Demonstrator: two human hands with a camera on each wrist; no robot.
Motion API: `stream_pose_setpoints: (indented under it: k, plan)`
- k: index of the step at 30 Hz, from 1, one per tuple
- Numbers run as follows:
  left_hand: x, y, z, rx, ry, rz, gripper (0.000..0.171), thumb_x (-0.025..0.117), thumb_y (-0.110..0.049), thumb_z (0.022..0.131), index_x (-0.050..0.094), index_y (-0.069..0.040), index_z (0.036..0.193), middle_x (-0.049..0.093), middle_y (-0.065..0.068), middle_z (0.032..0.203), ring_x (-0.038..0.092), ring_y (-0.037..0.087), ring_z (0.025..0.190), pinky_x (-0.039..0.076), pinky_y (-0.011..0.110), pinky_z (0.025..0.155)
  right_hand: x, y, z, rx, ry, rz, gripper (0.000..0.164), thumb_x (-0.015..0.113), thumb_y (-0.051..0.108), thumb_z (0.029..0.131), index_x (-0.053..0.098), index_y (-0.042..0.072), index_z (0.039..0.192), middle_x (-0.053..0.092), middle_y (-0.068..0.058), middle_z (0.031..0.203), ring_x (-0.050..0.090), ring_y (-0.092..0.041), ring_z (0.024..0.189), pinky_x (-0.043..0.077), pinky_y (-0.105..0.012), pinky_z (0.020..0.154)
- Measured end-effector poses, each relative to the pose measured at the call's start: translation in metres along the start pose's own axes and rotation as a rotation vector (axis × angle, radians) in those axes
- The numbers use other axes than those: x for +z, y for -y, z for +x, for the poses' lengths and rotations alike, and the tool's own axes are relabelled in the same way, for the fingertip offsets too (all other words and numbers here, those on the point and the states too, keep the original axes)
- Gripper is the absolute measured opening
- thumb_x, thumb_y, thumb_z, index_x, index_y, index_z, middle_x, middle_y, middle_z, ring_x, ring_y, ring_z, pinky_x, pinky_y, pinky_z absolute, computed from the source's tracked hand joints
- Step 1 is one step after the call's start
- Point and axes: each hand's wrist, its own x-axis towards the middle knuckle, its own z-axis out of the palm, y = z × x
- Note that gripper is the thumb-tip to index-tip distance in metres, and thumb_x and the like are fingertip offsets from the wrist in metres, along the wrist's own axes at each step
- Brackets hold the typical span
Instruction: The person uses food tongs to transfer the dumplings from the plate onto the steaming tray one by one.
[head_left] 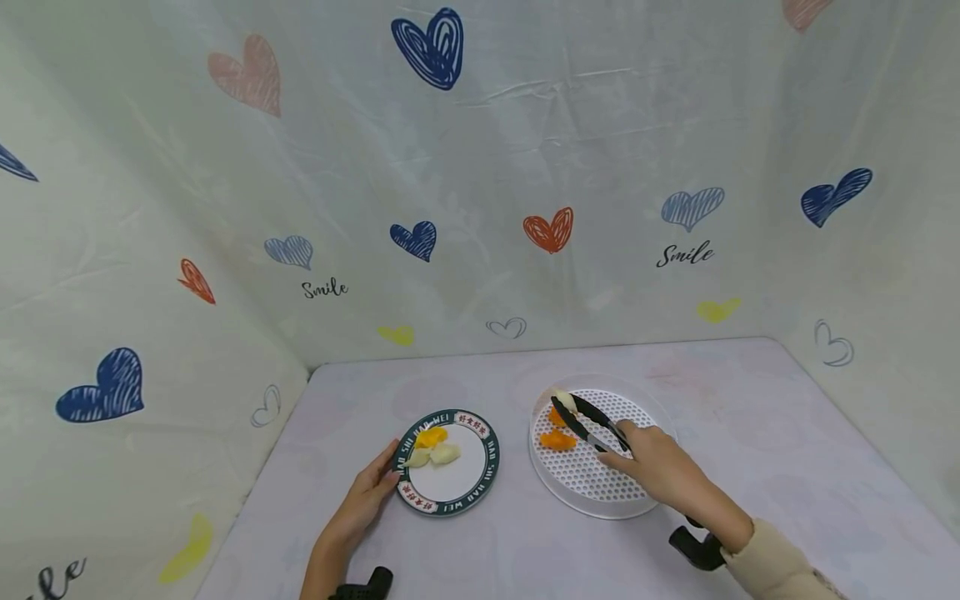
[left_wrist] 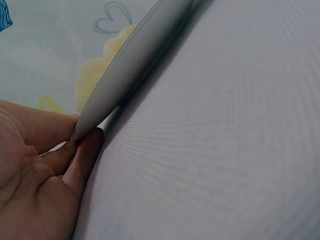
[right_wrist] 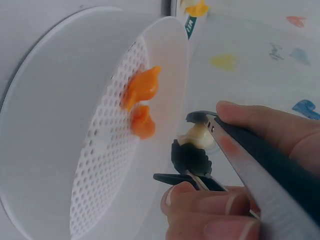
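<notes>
My left hand [head_left: 369, 487] pinches the left rim of a round white plate [head_left: 463, 471] with a dark green lettered border, thumb above and fingers beneath. A yellow piece [head_left: 431, 437] and two pale dumpling-like pieces [head_left: 445, 453] lie on its left side. With my right hand [head_left: 663, 471] I grip black-tipped food tongs [head_left: 574, 423], reaching over a round white perforated basket [head_left: 600, 487]. A pale dumpling-like piece [right_wrist: 200, 136] sits between the tong tips. Two orange pieces [head_left: 558, 440] rest in the basket, at its left side; the right wrist view shows both apart from the tongs.
Both dishes stand on a pale tabletop [head_left: 517, 550], plate left of basket. A white curtain [head_left: 480, 150] printed with hearts and lettering hangs behind and at the sides. Dark wrist devices [head_left: 697, 550] show at both wrists.
</notes>
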Motion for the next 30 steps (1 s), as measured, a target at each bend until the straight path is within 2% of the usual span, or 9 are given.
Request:
stream_pose_setpoints:
  k: [4, 14, 17, 21, 28, 30]
  plan:
    - [0.0, -0.001, -0.001, -0.003, -0.003, 0.003, 0.057, 0.046, -0.002, 0.104, 0.024, 0.0, 0.156, 0.019, 0.015, 0.163, 0.011, 0.034, 0.151, 0.014, 0.049, 0.119, -0.001, -0.009, 0.002, 0.022, 0.006, -0.028, 0.066, 0.071, 0.034, 0.092, 0.053, -0.018, 0.127, 0.065, -0.034, 0.11, 0.067, -0.044, 0.099, 0.058, -0.054, 0.077]
    - [0.002, -0.002, -0.002, 0.004, -0.012, 0.003, 0.057, 0.047, -0.002, 0.103, 0.025, 0.002, 0.155, 0.02, 0.017, 0.163, 0.012, 0.036, 0.15, 0.015, 0.05, 0.118, -0.003, -0.024, 0.004, 0.058, 0.001, -0.07, 0.062, 0.071, 0.031, 0.092, 0.052, -0.02, 0.122, 0.064, -0.034, 0.102, 0.067, -0.04, 0.085, 0.056, -0.046, 0.061]
    - [0.001, -0.002, -0.001, 0.005, -0.012, 0.0, 0.057, 0.047, -0.001, 0.103, 0.025, 0.002, 0.155, 0.02, 0.016, 0.163, 0.012, 0.035, 0.15, 0.015, 0.05, 0.118, -0.003, -0.027, 0.005, 0.054, -0.006, -0.091, 0.059, 0.071, 0.029, 0.092, 0.053, -0.02, 0.118, 0.064, -0.031, 0.095, 0.066, -0.034, 0.077, 0.054, -0.042, 0.056]
    - [0.001, -0.001, 0.0, 0.004, -0.009, -0.005, 0.057, 0.047, -0.003, 0.103, 0.025, 0.0, 0.156, 0.02, 0.015, 0.163, 0.012, 0.034, 0.151, 0.016, 0.049, 0.118, -0.002, -0.029, 0.007, 0.053, -0.013, -0.114, 0.052, 0.071, 0.026, 0.092, 0.054, -0.019, 0.112, 0.063, -0.023, 0.084, 0.058, -0.023, 0.064, 0.048, -0.035, 0.05]
    - [0.0, 0.002, -0.001, 0.024, 0.003, -0.011, 0.057, 0.047, -0.002, 0.103, 0.024, 0.001, 0.156, 0.019, 0.017, 0.163, 0.011, 0.036, 0.151, 0.016, 0.049, 0.118, 0.003, -0.031, 0.012, 0.051, -0.031, -0.154, 0.05, 0.074, 0.024, 0.09, 0.055, -0.018, 0.107, 0.062, -0.022, 0.08, 0.054, -0.021, 0.06, 0.047, -0.034, 0.048]
    - [0.0, 0.002, -0.001, 0.012, -0.003, -0.012, 0.057, 0.047, -0.002, 0.103, 0.025, 0.0, 0.156, 0.02, 0.015, 0.163, 0.011, 0.034, 0.151, 0.016, 0.047, 0.118, 0.005, -0.032, 0.013, 0.043, -0.038, -0.161, 0.047, 0.074, 0.024, 0.089, 0.055, -0.017, 0.104, 0.061, -0.021, 0.079, 0.055, -0.021, 0.059, 0.047, -0.034, 0.047]
